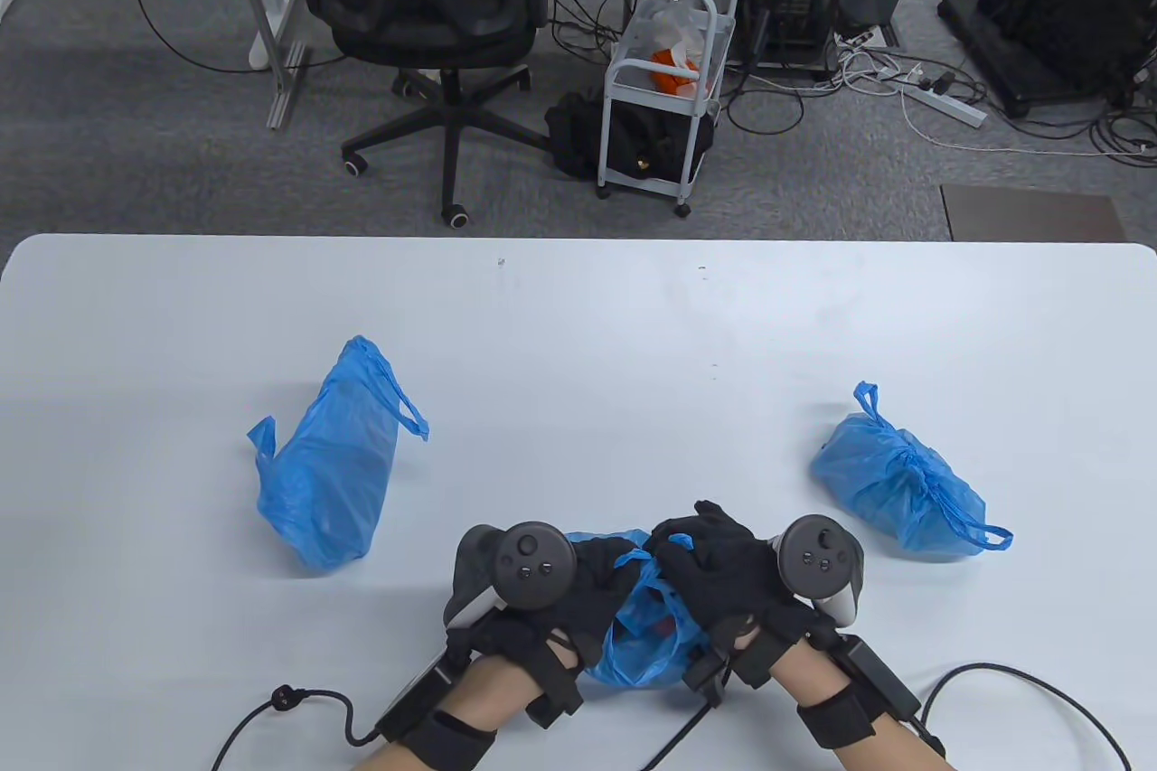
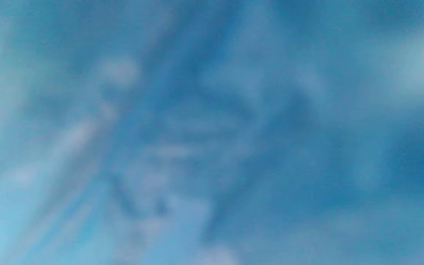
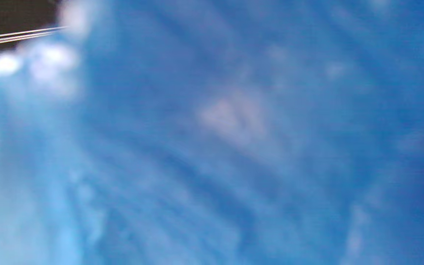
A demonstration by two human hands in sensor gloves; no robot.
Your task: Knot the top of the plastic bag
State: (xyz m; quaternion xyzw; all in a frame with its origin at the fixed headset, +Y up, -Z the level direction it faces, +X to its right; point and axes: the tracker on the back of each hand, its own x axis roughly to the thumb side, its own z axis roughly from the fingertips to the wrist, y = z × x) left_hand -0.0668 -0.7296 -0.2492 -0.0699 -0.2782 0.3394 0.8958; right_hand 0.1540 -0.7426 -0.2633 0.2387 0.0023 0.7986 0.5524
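Note:
A blue plastic bag point(image 1: 644, 626) lies at the table's near edge between my two hands. My left hand point(image 1: 592, 577) grips its top from the left. My right hand point(image 1: 700, 550) grips its top from the right, with a strip of blue plastic showing between the fingers. Both hands are closed around bunched plastic. Something dark reddish shows inside the bag. The left wrist view point(image 2: 212, 132) and the right wrist view point(image 3: 234, 147) are filled with blurred blue plastic pressed close to the lens.
An untied blue bag point(image 1: 330, 456) with loose handles lies on the left of the white table point(image 1: 578, 319). A knotted blue bag point(image 1: 904, 482) lies on the right. Black cables point(image 1: 298, 703) trail by my wrists. A chair and cart stand beyond the far edge.

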